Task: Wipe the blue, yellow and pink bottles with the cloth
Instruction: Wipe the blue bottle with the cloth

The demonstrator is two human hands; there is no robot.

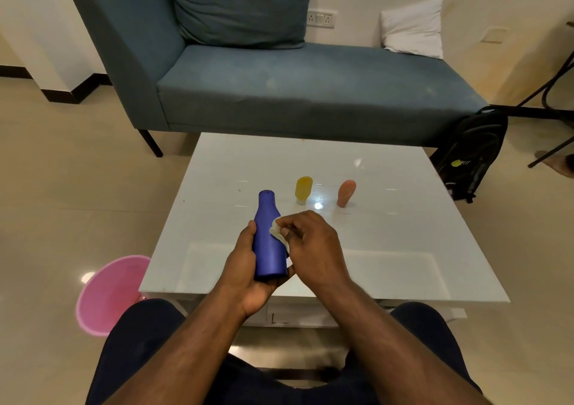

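While held upright over the near edge of the white table (388,249), the blue bottle (269,243) was being wiped, so the job looked to be at its first of three. Was gripped low on the body by the left hand (248,268), thumb up one side and fingers curled under the base. Was pressed on its right shoulder by a small pale cloth (277,230), pinched in the curled fingertips of the right hand (313,246). Could not tell how much of the blue surface had already been covered. Stood farther back on the table, cap down and well apart from both hands: the yellow bottle (303,190), then the pink bottle (346,193) to its right, with a gap between them. Looked untouched, so both probably remained to be done, along with setting the blue one down. Lay beyond the table a blue-grey sofa (295,93) with a white cushion (414,27), a dark backpack (475,153) against its end, and a pink bin (108,292) on the floor to the left.
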